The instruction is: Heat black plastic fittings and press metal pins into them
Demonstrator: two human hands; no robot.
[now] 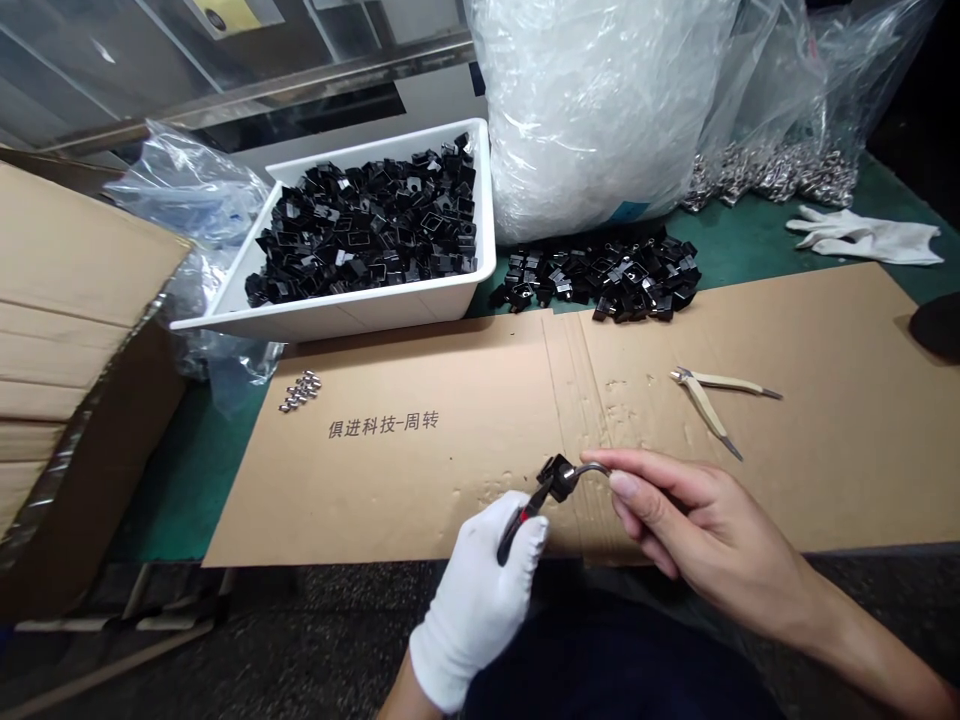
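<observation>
"Two hands at work: what does each hold?"

"Your gloved left hand [484, 575] is closed around one pair of dark pliers [510, 538], its nose against one black piece [556, 477]. Your bare right hand [701, 520] pinches one bent rod [592, 467] between thumb and forefinger."

"Where's that piece, and how does everything point?"

"Between your hands, over the near part of the cardboard sheet [390, 500]. Your pliers run diagonally, nose away from you and rightward. Your rod curves at your fingertips, its tip pointing left at the piece, whose own long axis is too small to read."

"And the count around you?"

"One white tub [360, 315] heaped with uncountable black pieces [375, 230]; one loose pile [622, 280] beside it; one tight cluster of small metal pieces [301, 392] on your left; one pair of cream-handled pliers [706, 410], legs spread; one white glove [866, 237] lying on the green table [187, 470]."
</observation>
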